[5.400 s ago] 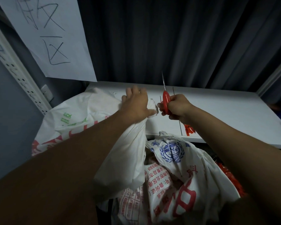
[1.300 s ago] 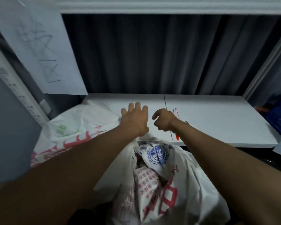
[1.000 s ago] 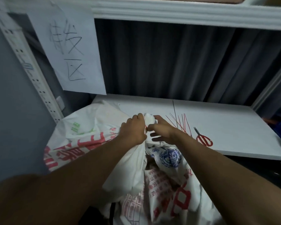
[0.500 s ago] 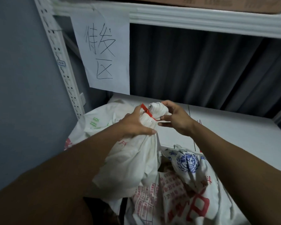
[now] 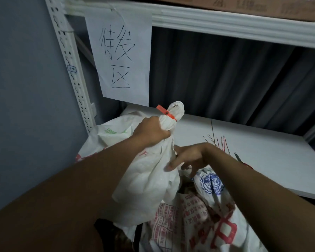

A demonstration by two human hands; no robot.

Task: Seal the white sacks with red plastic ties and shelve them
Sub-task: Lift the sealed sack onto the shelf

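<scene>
Judging from how things lie, the sealing of one white sack [image 5: 149,171] is done: a red tie [image 5: 166,113] is cinched round its gathered neck, with the bunched mouth standing above it. The neck is gripped just below the tie by the left hand [image 5: 151,130], fingers curled tight round the cloth, and the sack is held up in front of the shelf [image 5: 262,151]. The right hand [image 5: 187,157] is held low beside the sack's body, fingers loosely spread and gripping nothing; whether the cloth is touched cannot be told.

Left to do, as a judgement: this sack is not yet shelved. A second printed sack [image 5: 207,206] lies below with no tie seen on it, so it is taken as unsealed. One more sack [image 5: 113,131] is already lying on the shelf's left end, against the slotted upright [image 5: 71,70].

Room: the shelf board is bare to the right of centre, save for spare ties [image 5: 218,140] fanned near the front edge and scissors [image 5: 238,158] partly hidden behind the right forearm. Headroom is bounded by the upper shelf rail [image 5: 225,26]; a paper sign [image 5: 120,57] hangs at the left. The lift must clear the board's front edge.
</scene>
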